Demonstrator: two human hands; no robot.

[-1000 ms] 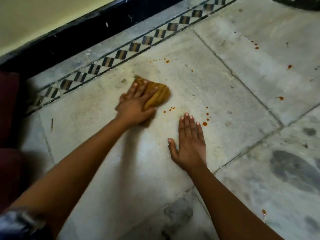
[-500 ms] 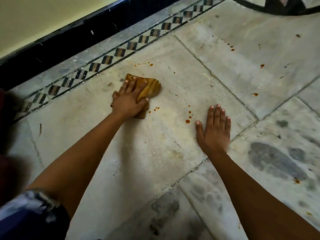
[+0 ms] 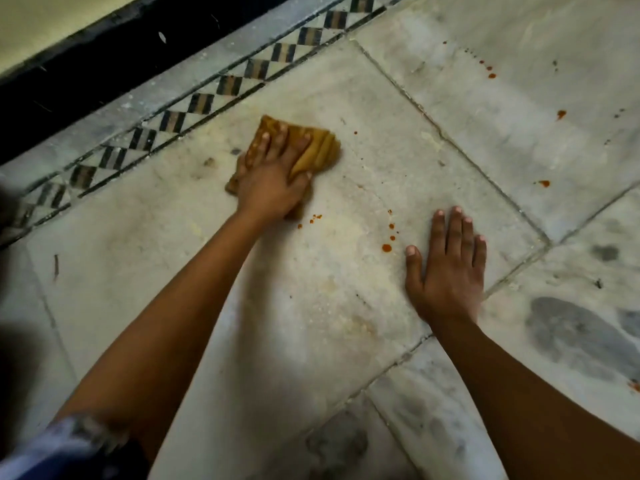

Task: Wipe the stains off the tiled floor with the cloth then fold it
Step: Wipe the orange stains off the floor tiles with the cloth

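A bunched mustard-yellow cloth (image 3: 318, 150) lies on a pale marble floor tile (image 3: 311, 306). My left hand (image 3: 273, 181) presses down on the cloth and covers its left half. My right hand (image 3: 446, 271) rests flat on the same tile, fingers together, holding nothing. Small orange-red stains (image 3: 387, 248) dot the tile between my hands, with a few more specks (image 3: 311, 220) just below the cloth. More red drops (image 3: 491, 75) mark the neighbouring tile at the upper right.
A black-and-white checkered border strip (image 3: 228, 86) runs diagonally behind the cloth, with a black skirting (image 3: 104, 74) and a pale wall beyond. Grey-veined tiles (image 3: 571, 327) lie to the right. A dark shape sits at the left edge.
The cloth and my left hand slid up and away from the specks below them. My right hand stays flat on the tile; the view has shifted.
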